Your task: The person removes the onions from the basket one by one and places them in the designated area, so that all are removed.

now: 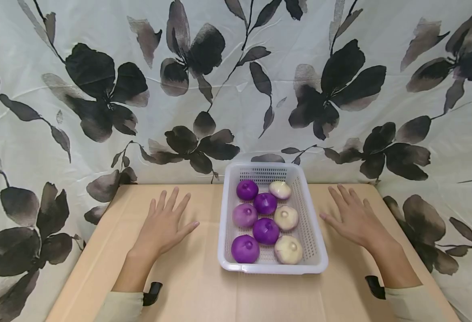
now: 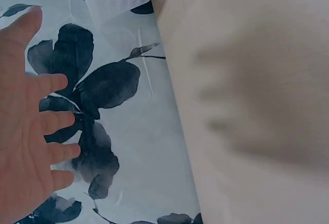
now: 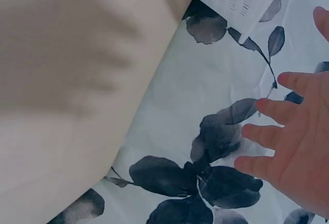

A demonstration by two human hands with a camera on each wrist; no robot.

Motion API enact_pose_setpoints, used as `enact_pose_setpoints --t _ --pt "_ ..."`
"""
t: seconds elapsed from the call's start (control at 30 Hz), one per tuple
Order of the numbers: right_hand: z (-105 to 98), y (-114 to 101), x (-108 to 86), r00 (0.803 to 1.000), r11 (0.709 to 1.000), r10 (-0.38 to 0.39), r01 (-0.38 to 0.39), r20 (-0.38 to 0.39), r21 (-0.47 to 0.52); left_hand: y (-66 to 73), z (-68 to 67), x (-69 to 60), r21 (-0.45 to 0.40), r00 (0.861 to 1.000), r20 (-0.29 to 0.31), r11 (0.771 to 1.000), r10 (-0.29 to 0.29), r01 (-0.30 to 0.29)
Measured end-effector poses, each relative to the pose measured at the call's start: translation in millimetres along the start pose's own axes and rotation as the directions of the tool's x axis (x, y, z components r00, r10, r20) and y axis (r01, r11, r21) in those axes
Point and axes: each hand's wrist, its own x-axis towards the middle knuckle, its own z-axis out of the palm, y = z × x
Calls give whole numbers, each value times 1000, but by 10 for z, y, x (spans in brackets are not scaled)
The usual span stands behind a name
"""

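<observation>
Between the hands stands a white perforated plastic basket holding several onions. The purple onions, such as the front one, lie mostly on the left side. Down the right side are 3 pale onions, the nearest being a cream-white onion. My left hand is left of the basket, palm down with fingers spread, holding nothing. On the other side my right hand is likewise spread and holds nothing. Both wrist views show the palms apart from the table, with hand shadows on its surface.
The light wood-toned table narrows toward the back. A white cloth with dark flowers hangs behind it and shows along both sides. Black bands sit at the left wrist and the right wrist, beside pale sleeves.
</observation>
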Motion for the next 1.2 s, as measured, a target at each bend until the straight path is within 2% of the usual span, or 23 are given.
enact_pose_setpoints --t 0.17,0.4,0.57,0.73,0.93,1.2 --pt "16 2 20 1000 1000 -10 10 11 18 18 1 32 15 1000 3 1000 18 -18" --pt "56 11 44 997 997 -74 75 -24 27 45 -13 77 19 999 1 999 47 -47" --pt "88 8 59 995 989 -96 98 -21 115 74 -23 113 9 998 -1 997 70 -70" --pt "116 -3 75 995 967 -96 86 32 242 114 -35 147 9 995 -4 995 97 -97" --pt "173 -4 102 993 941 -84 52 82 335 167 -48 198 22 990 -22 990 142 -142" --pt "235 -30 116 990 893 -60 -5 131 451 276 -99 287 -7 978 -39 979 205 -205"
